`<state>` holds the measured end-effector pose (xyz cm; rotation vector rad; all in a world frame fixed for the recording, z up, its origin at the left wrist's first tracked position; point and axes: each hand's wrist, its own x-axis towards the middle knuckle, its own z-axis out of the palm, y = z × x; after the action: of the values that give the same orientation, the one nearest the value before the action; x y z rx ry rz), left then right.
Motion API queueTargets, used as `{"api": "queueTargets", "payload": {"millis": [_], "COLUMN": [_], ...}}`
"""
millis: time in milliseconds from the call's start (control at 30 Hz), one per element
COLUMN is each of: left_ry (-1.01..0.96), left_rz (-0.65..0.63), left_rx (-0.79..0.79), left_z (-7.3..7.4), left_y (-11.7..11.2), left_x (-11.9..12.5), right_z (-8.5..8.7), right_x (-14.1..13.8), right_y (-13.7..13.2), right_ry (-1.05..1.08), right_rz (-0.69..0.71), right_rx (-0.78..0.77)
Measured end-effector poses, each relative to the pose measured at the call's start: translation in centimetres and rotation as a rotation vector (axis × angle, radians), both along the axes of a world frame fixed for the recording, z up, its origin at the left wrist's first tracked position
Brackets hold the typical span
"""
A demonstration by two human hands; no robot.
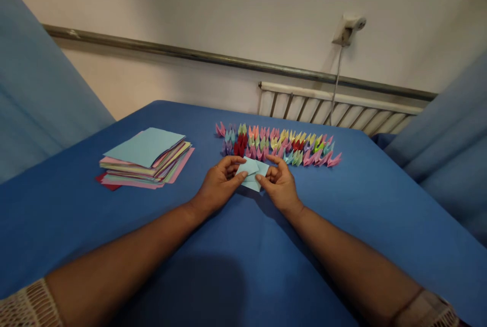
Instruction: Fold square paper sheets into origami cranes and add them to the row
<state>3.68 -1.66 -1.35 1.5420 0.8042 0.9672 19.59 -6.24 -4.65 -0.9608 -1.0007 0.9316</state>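
Observation:
Between my two hands is a partly folded light blue origami paper [251,172], held a little above the blue tablecloth. My left hand [221,180] pinches its left side, thumb on the near face and fingers behind. On the other side my right hand [282,184] grips the right edge, its thumb pressed on the lower part and its index finger at the top corner. Loose folded flaps show on the near face. Just beyond my hands stand rows of small folded paper cranes [274,144] in pink, red, yellow, green, blue and purple.
To the left lies a stack of coloured paper sheets [148,157], light blue on top, a red sheet [108,184] poking out below. Behind the table [182,246] are a metal rail [198,57], a radiator [327,106] and a socket [345,31] with a cable. Blue curtains [449,129] hang on both sides.

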Motion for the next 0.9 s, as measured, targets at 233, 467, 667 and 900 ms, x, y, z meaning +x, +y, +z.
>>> {"api": "queueTargets", "payload": {"millis": [233, 467, 667, 900], "left_ry": [0.089, 0.250, 0.020, -0.001], "left_rz": [-0.028, -0.066, -0.005, -0.062], "left_rx": [0.038, 0.087, -0.077, -0.142], "left_z": [0.49, 0.88, 0.67, 0.47], "left_y": [-0.10, 0.01, -0.26, -0.24], "left_x": [-0.31, -0.57, -0.06, -0.14], "right_z": [-0.10, 0.27, 0.72, 0.31], "right_x": [-0.12, 0.13, -0.20, -0.16], "right_y": [-0.03, -0.24, -0.51, -0.42], "right_ry": [0.033, -0.032, 0.026, 0.074], "right_rz": [0.153, 0.250, 0.218, 0.227], "right_rx": [-0.090, -0.199, -0.218, -0.197]}}
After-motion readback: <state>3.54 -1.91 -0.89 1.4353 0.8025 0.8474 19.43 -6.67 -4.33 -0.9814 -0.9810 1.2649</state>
